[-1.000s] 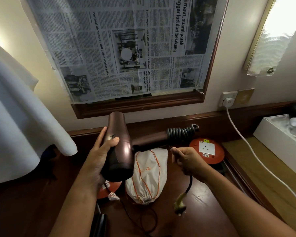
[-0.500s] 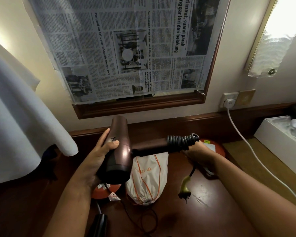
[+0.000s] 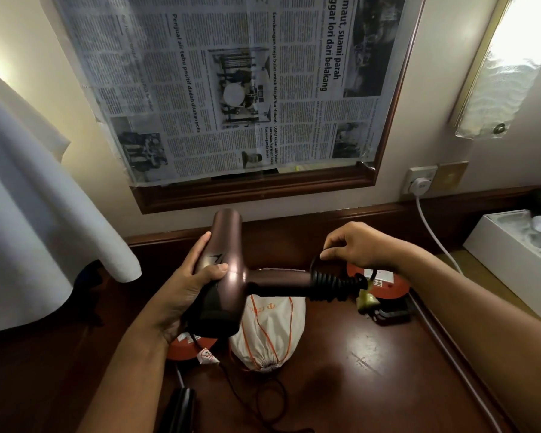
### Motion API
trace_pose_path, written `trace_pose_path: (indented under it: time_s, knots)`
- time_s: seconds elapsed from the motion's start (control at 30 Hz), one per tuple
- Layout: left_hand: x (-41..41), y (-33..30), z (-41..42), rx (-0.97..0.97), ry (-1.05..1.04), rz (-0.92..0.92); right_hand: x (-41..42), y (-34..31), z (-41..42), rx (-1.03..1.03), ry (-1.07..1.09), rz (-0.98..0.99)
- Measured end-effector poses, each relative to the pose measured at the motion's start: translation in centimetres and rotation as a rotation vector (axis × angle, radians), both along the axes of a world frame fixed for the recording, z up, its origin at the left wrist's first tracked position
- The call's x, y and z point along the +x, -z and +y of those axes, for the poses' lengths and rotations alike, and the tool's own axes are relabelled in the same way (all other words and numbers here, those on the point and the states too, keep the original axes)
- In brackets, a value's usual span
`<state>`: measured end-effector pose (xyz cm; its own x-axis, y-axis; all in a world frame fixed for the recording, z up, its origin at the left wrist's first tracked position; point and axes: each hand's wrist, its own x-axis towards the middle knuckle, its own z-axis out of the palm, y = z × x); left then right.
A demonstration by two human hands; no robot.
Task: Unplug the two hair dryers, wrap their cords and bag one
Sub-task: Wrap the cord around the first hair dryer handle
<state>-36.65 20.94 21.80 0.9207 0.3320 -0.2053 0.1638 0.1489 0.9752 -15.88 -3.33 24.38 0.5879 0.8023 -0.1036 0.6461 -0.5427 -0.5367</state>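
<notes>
**Cord coiled on the dryer handle, both hands on it**

You are standing at a dark, glossy wooden counter point(image 3: 372, 364) set against a cream wall. Above it a wood-framed mirror covered with taped newspaper sheets point(image 3: 231, 89) fills the far wall. A white cloth point(image 3: 38, 198) hangs on the left; a lit wall lamp point(image 3: 506, 64) glows at the far right, and below it a white plug sits in a wall socket point(image 3: 420, 181) with its white cable point(image 3: 434, 232) running down to the right. A white tray point(image 3: 512, 254) stands at the right edge.

Your left hand point(image 3: 188, 285) comes in from the near left with its fingers and thumb wrapped round the barrel of the metallic brown hair dryer point(image 3: 225, 270), which you hold above the counter. Your right hand point(image 3: 356, 245) reaches in from the right, knuckles up, its fingers pinching a loop of the black cord point(image 3: 331, 282) at the handle.

The dryer's barrel runs near to far, nozzle toward the mirror; its handle lies level, pointing right, with the cord coiled round its end. The plug point(image 3: 367, 300) dangles just below the coils.

Under the dryer a white drawstring bag with orange cords point(image 3: 269, 332) lies on the counter, closed end nearest you. Two round orange extension reels sit beside it, one on the left point(image 3: 191, 348), one on the right point(image 3: 384, 281). A thin black lead point(image 3: 263, 398) loops in the near foreground.
</notes>
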Motion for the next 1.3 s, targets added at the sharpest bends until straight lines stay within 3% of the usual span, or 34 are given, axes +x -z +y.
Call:
trace_pose_path:
  time_s: [0.2,0.43,0.73,0.97,1.1,1.3]
  knots:
    - [0.1,0.5,-0.7,-0.033,-0.021,0.015,-0.5,-1.2,0.0,-0.079,-0.037,-0.154]
    - [1.1,1.1,-1.8,0.072,-0.151,-0.044,-2.2,-2.3,0.5,-0.213,-0.032,-0.266]
    - [1.6,1.3,-2.9,0.145,-0.386,-0.16,-5.5,-2.9,1.3,-0.262,0.012,-0.245]
    - [1.5,0.6,-2.9,0.057,-0.507,-0.203,-7.8,-1.4,0.8,0.157,0.271,0.102]
    - [1.4,0.5,-3.0,-0.005,-0.516,-0.218,-8.9,0.1,0.2,0.441,0.345,0.472]
    - [1.3,0.3,-3.7,-0.032,-0.519,-0.22,-9.8,2.0,-0.5,0.602,0.325,0.705]
